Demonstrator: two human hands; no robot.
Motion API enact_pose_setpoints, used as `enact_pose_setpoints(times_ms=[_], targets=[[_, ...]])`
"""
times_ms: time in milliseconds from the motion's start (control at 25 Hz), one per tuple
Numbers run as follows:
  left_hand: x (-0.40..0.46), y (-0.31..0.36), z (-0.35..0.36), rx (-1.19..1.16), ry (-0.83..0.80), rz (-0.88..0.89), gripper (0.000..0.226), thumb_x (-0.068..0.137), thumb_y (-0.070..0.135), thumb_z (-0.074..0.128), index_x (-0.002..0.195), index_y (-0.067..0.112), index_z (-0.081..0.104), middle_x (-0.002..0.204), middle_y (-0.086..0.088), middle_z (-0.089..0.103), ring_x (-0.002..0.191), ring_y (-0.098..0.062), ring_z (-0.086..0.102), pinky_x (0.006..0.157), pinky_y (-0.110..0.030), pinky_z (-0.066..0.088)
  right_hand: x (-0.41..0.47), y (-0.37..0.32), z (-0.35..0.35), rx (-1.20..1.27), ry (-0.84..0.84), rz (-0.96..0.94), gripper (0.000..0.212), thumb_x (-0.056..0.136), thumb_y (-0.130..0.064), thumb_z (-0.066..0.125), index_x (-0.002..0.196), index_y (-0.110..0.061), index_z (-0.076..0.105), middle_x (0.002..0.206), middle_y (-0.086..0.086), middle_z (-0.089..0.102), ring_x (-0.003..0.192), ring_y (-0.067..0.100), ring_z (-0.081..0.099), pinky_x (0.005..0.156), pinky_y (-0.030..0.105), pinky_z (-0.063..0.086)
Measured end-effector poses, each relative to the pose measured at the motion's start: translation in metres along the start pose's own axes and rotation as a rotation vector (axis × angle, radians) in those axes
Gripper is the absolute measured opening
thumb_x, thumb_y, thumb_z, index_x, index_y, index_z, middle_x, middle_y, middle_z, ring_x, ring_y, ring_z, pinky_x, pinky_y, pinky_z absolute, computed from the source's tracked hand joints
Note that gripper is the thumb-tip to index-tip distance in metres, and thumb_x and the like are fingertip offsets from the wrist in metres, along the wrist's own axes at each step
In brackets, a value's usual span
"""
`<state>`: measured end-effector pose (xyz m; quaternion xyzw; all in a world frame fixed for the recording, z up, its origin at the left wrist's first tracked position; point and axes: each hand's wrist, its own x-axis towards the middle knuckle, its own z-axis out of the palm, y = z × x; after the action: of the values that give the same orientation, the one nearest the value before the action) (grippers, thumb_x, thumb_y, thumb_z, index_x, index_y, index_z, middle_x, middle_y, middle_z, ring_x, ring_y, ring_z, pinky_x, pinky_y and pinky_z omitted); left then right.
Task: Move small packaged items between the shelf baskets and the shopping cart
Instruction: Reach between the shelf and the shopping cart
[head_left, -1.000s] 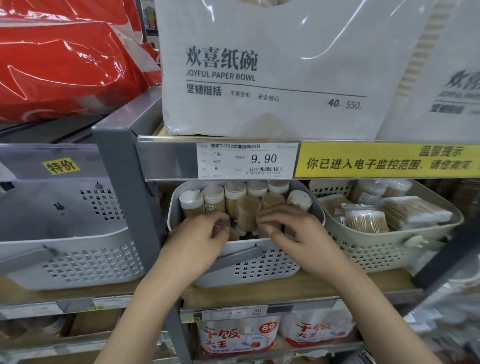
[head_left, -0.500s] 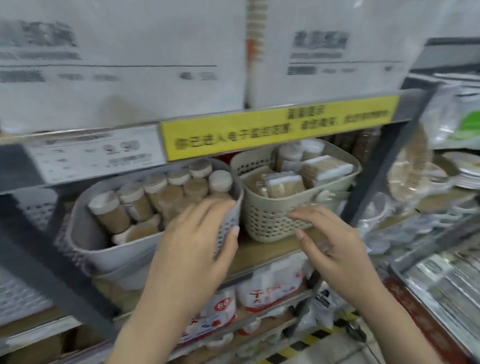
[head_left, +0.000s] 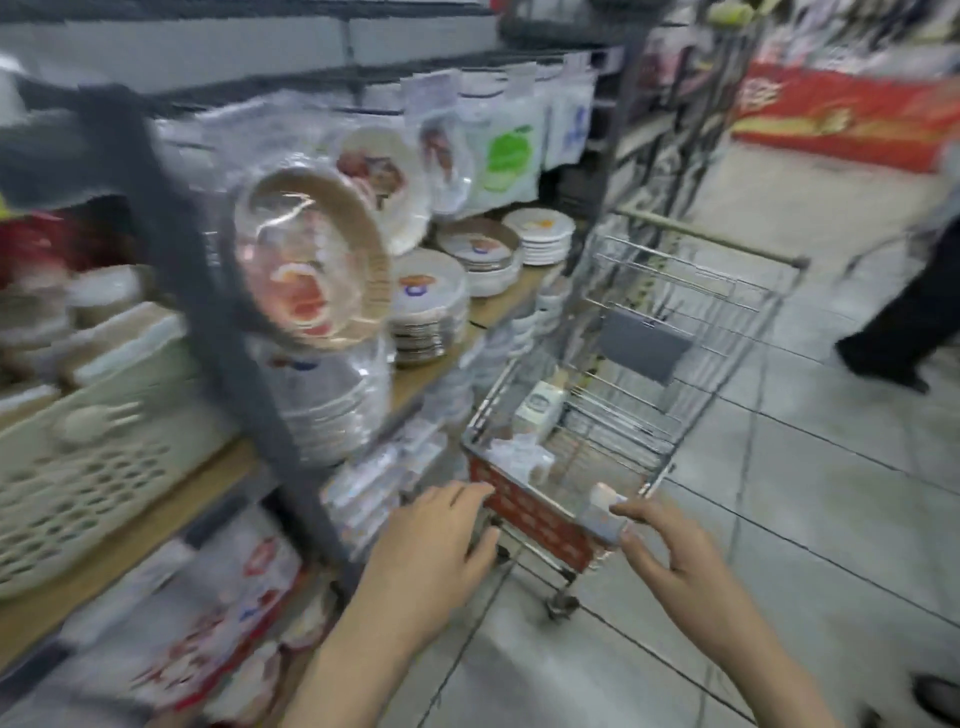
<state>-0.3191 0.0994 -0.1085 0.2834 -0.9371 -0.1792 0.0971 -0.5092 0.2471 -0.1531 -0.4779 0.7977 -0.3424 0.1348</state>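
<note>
The wire shopping cart (head_left: 535, 519) with a red end panel stands on the tiled aisle, right of the shelf. A white box (head_left: 537, 410) and some pale packets (head_left: 519, 457) lie inside it. My left hand (head_left: 431, 545) reaches toward the cart's near left corner, fingers extended and holding nothing. Fingers spread and empty, my right hand (head_left: 675, 561) sits just by the cart's near right corner. A beige slotted shelf basket (head_left: 78, 467) is at the far left, blurred.
The dark shelf upright (head_left: 228, 332) stands between the basket and stacks of wrapped paper plates (head_left: 431, 301). Bagged goods fill the lower shelf (head_left: 218, 613). A person in dark trousers (head_left: 914, 317) walks past at the right. Open tiled floor lies right of the cart.
My view swung right from the shelf baskets to the cart. Both hands left the toothpick-jar basket empty and now reach toward the cart's near end.
</note>
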Motion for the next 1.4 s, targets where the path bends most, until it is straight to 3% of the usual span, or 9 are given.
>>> enact_pose_setpoints(times_ms=[80,240,480,640,800,1000,1160,1280,1400], targets=[[0.027,0.014,0.034,-0.057,-0.078,-0.032,0.045,0.098,0.043,0.037,0.141,0.029,0.033,0.141,0.012,0.041,0.124,-0.007,0.043,0.098,-0.021,0.034,-0.007,0.040,-0.013,-0.006,-0.017,0.093,0.030,0.088,-0.010,0.064,0.105,-0.033,0.058,0.107,-0.014,0.058,0.104,0.002,0.054,0.091,0.018,0.038],[0.063,0.026,0.077,-0.088,-0.211,-0.122,0.043,0.097,0.041,0.043,0.138,0.028,0.040,0.140,0.010,0.046,0.127,-0.009,0.044,0.098,-0.025,0.035,0.001,0.091,-0.016,-0.037,-0.177,0.218,0.023,0.092,-0.020,0.058,0.115,-0.023,0.061,0.114,-0.014,0.058,0.112,0.009,0.055,0.090,0.018,0.037],[0.120,-0.004,0.119,-0.139,-0.292,-0.318,0.039,0.095,0.038,0.048,0.133,0.029,0.046,0.133,0.014,0.052,0.116,-0.003,0.051,0.093,-0.022,0.042,0.087,0.124,-0.006,-0.015,-0.407,0.191,0.028,0.095,-0.029,0.050,0.122,-0.026,0.059,0.121,-0.010,0.059,0.110,0.006,0.054,0.090,0.019,0.039],[0.182,-0.013,0.143,-0.092,-0.371,-0.399,0.039,0.095,0.040,0.046,0.133,0.030,0.046,0.133,0.014,0.053,0.117,-0.004,0.051,0.095,-0.023,0.042,0.154,0.163,-0.020,-0.026,-0.435,0.188,0.030,0.096,-0.030,0.049,0.124,-0.024,0.057,0.122,-0.011,0.057,0.113,0.006,0.051,0.092,0.018,0.038],[0.268,0.004,0.174,-0.077,-0.466,-0.362,0.033,0.096,0.034,0.045,0.127,0.024,0.050,0.126,0.007,0.057,0.111,-0.009,0.055,0.084,-0.024,0.043,0.205,0.230,-0.052,-0.078,-0.407,0.271,0.028,0.095,-0.030,0.052,0.122,-0.026,0.058,0.122,-0.013,0.059,0.111,0.003,0.053,0.094,0.019,0.040],[0.370,0.031,0.222,-0.337,-0.443,-0.423,0.035,0.096,0.031,0.049,0.130,0.023,0.051,0.124,0.005,0.060,0.099,-0.005,0.057,0.087,-0.022,0.047,0.284,0.302,-0.076,-0.074,-0.504,0.340,0.026,0.094,-0.025,0.055,0.120,-0.020,0.060,0.113,-0.010,0.061,0.109,0.007,0.056,0.087,0.010,0.038],[0.449,0.040,0.270,-0.547,-0.419,-0.589,0.037,0.095,0.030,0.052,0.131,0.022,0.050,0.121,0.007,0.059,0.096,-0.003,0.057,0.085,-0.019,0.049,0.388,0.355,-0.068,-0.101,-0.644,0.307,0.033,0.095,-0.023,0.053,0.127,-0.013,0.057,0.122,-0.002,0.062,0.111,0.012,0.058,0.096,0.022,0.043],[0.500,0.039,0.307,-0.636,-0.359,-0.743,0.035,0.094,0.028,0.054,0.128,0.020,0.053,0.119,0.006,0.060,0.099,-0.004,0.056,0.090,-0.020,0.046,0.462,0.401,-0.051,-0.107,-0.741,0.313,0.030,0.094,-0.020,0.053,0.122,-0.011,0.058,0.117,0.004,0.064,0.108,0.017,0.059,0.096,0.030,0.045],[0.548,0.030,0.345,-0.729,-0.281,-0.914,0.030,0.094,0.023,0.055,0.123,0.016,0.058,0.108,0.007,0.060,0.096,-0.008,0.058,0.090,-0.023,0.048,0.525,0.443,-0.027,-0.147,-0.794,0.315,0.032,0.093,-0.020,0.054,0.123,-0.012,0.057,0.116,0.005,0.063,0.109,0.022,0.059,0.092,0.028,0.045]])
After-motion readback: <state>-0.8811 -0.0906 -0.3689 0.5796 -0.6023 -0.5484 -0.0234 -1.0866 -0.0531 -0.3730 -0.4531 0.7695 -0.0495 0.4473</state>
